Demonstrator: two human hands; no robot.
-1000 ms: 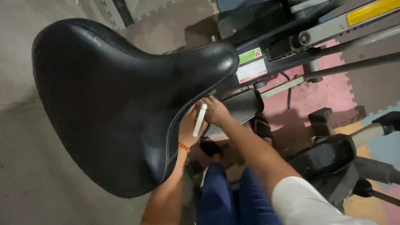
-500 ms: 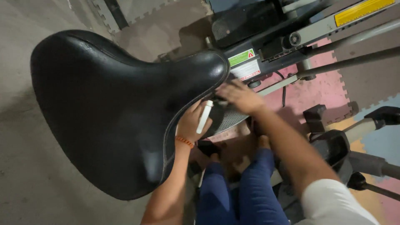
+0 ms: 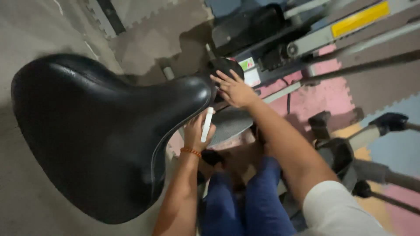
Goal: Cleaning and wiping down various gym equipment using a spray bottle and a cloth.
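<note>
A big black bicycle-type saddle [image 3: 100, 135] fills the left of the head view, its nose pointing right. My left hand [image 3: 197, 130] reaches under the nose and holds a slim white stick-like tool [image 3: 206, 125] upright. An orange bead band sits on that wrist. My right hand [image 3: 234, 89] lies just past the saddle's nose, fingers spread, touching a black round knob [image 3: 225, 66] on the machine's frame. Blue trouser legs [image 3: 245, 205] show below.
A grey metal frame [image 3: 315, 39] with a yellow sticker runs along the top right. Black pedals and bars [image 3: 389, 122] stand at the right. Pink, grey and blue foam mats [image 3: 332, 96] cover the floor; bare concrete [image 3: 30, 26] lies at the left.
My right hand left the white tool beside my left hand and moved up and away, past the saddle's nose onto the black knob. My left hand keeps the white tool.
</note>
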